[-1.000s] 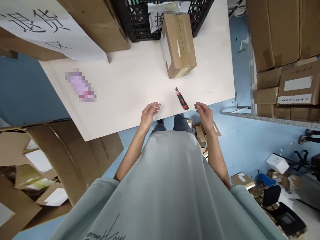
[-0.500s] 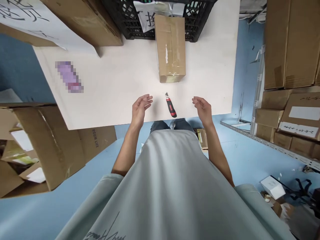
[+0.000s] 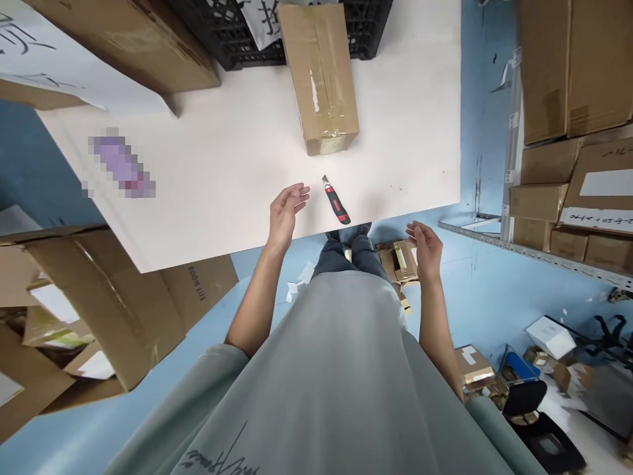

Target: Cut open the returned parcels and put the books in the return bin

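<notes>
A red and black utility knife (image 3: 337,203) lies on the white table (image 3: 222,165) close to its front edge, its metal tip pointing away from me. To the left of it hovers my left hand (image 3: 287,210), empty, fingers stretched out and apart from the knife. My right hand (image 3: 425,247) is off to the right, past the front edge of the table and over the floor; its fingers are loosely extended with nothing in them. Beyond the knife sits a taped cardboard box (image 3: 324,82), closed, its far end against the black crate.
A black plastic crate (image 3: 368,33) stands at the back. Cardboard with a written sheet (image 3: 99,79) is at the back left, near a blurred purple item (image 3: 119,161). A large open carton (image 3: 99,297) stands left; shelves of boxes (image 3: 548,152) stand right.
My view has turned slightly. My right hand has moved back and right, away from above the table. My left hand has come nearer the knife, which still lies on the table.
</notes>
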